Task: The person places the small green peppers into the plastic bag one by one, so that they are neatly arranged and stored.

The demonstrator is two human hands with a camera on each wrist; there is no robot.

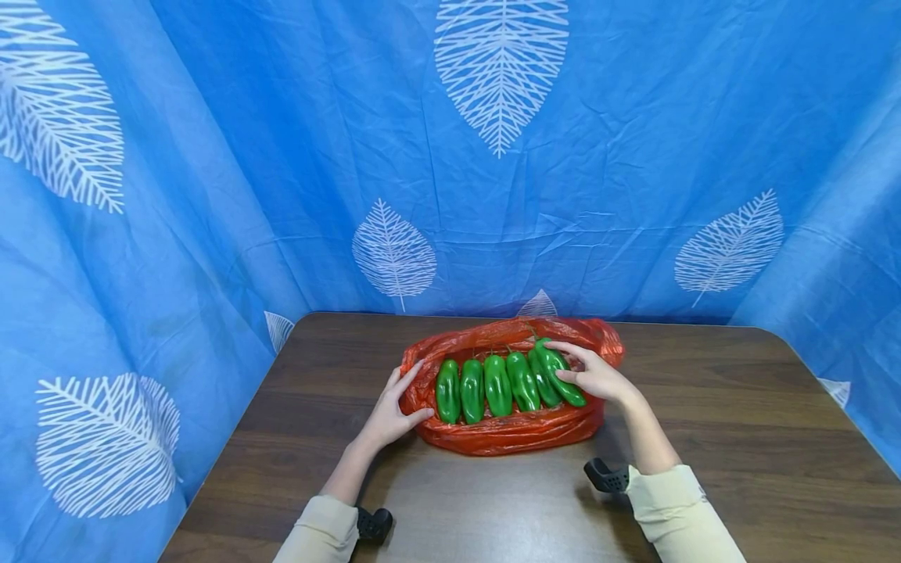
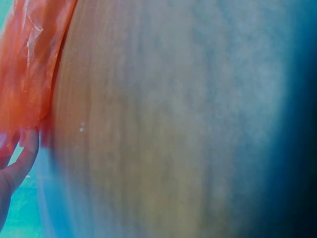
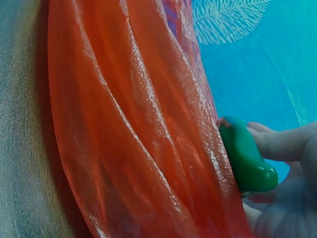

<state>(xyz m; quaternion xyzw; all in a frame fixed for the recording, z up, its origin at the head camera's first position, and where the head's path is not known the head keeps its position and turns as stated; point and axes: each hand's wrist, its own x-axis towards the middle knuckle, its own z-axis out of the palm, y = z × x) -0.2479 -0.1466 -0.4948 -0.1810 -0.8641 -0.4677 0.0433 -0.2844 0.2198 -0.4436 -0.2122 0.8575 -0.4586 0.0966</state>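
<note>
A red plastic bag (image 1: 493, 446) lies with its mouth spread wide, and several glossy green peppers (image 1: 498, 387) stand side by side in it. At the bag's right end my right hand (image 1: 598, 379) pinches the outermost pepper (image 1: 561, 374) between thumb and fingers. That pepper leans over its neighbour; in the right wrist view its tip (image 3: 257, 176) shows above the bag's rim. My left hand (image 1: 390, 410) touches the left end of the bag, thumb and fingers spread and fairly straight. Only part of the left hand (image 2: 15, 171) appears in the left wrist view, against the red plastic.
The bag sits on a dark wood-grain table (image 1: 704, 407) toward its far edge. A blue curtain (image 1: 605, 156) with white leaf prints hangs behind and around the table. A black device (image 1: 607, 475) is worn at the right wrist, another (image 1: 375, 525) at the left.
</note>
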